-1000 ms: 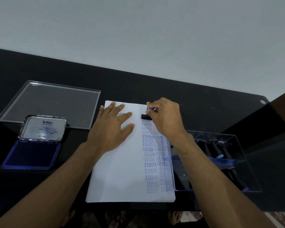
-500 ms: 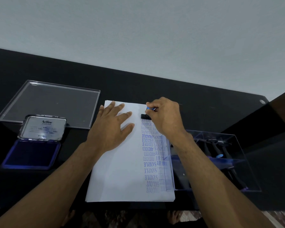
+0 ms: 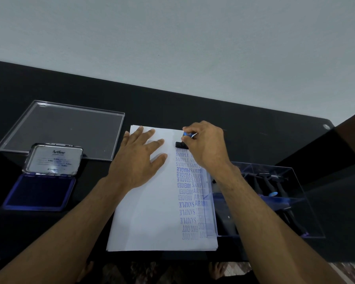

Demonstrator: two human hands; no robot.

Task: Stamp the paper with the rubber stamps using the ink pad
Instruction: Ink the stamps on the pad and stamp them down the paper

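The right hand [image 3: 206, 146] is gripping a light, rigid rubber stamp [image 3: 181, 144] by its handle; the left hand [image 3: 137, 160] is pressing flat on thin, slide-prone paper [image 3: 152, 212].

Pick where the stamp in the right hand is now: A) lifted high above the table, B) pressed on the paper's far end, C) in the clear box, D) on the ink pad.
B: the right hand grips the stamp, its black base down on the paper above the printed column.

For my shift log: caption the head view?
Right hand presses rubber stamp onto paper; left hand steadies it.
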